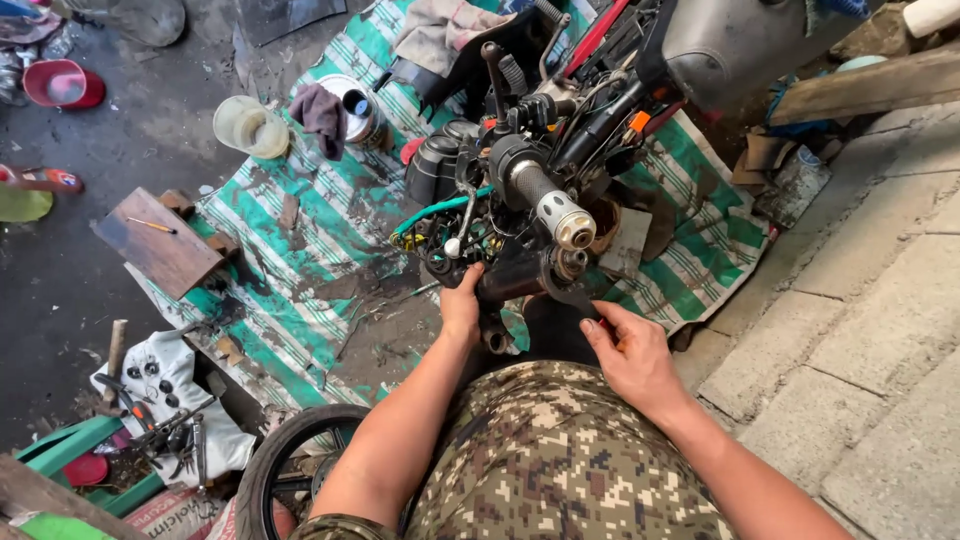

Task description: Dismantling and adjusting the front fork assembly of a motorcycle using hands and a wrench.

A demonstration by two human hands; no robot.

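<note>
Left hand (pixel 461 305) fingers curled around the motorcycle's dark fork part (pixel 500 280); right hand (pixel 632 352) pinches a wrench (pixel 572 295), near the handlebar grip (pixel 552 205)

Left hand (pixel 461 305) and right hand (pixel 628 352) grip the motorcycle front (pixel 520 190).

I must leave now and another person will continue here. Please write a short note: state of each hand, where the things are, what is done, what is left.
Left hand: gripping the dark front part under the motorcycle handlebar.
Right hand: holding a flat dark tool against the same part; the tool type is unclear.
Things: loose tools lie on the white cloth at lower left, a wheel beside the left arm.
Done: motorcycle is partly stripped, wiring exposed.
Left: the gripped part is still attached.
</note>
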